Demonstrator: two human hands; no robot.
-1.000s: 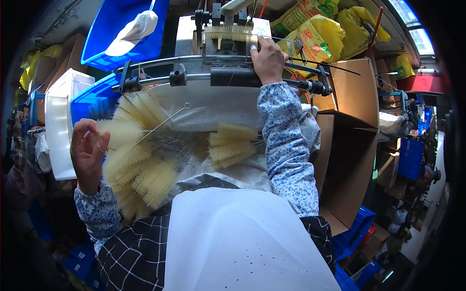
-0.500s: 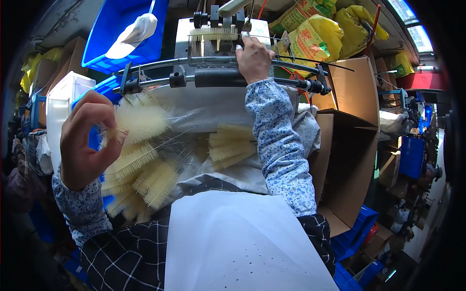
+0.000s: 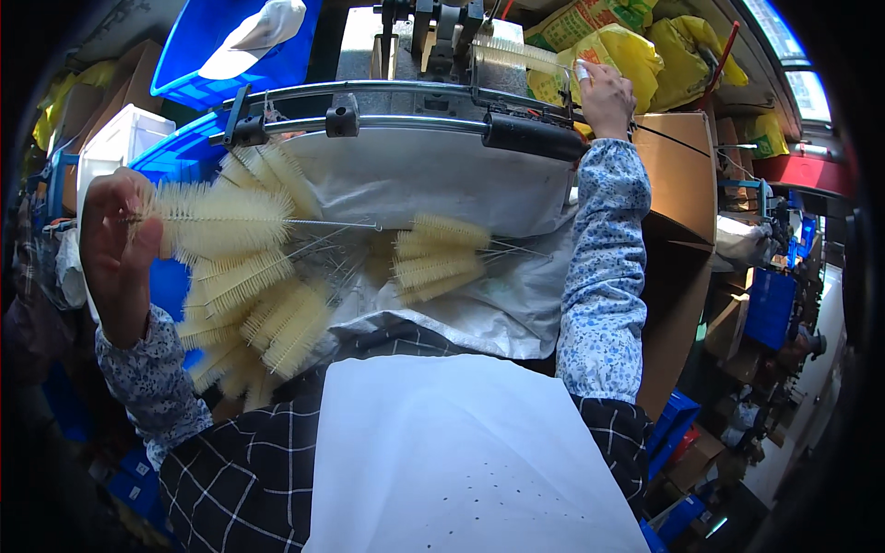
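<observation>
My left hand (image 3: 120, 235) pinches the bristly end of a cream bottle brush (image 3: 226, 219), whose twisted wire stem points right. Under it lies a heap of similar brushes (image 3: 286, 336). A smaller bunch of brushes (image 3: 438, 258) rests on the white sheet in the middle. At the far right of the rail machine (image 3: 396, 90), my right hand (image 3: 607, 97) has its fingers curled by the end of another brush (image 3: 516, 53) lying along the machine. One of those fingertips is wrapped in white. What they grip, if anything, is hidden.
A black roller (image 3: 533, 136) sits on the front rail. Behind at left is a blue bin (image 3: 189, 69) with a white cap (image 3: 253, 39) on it. Yellow sacks (image 3: 618, 64) stand behind at right, and an open cardboard box (image 3: 678, 175) stands beside my right arm.
My right hand has moved right along the machine, and the black roller has slid right as well. My left hand has drawn left with its brush, whose stem now shows fully.
</observation>
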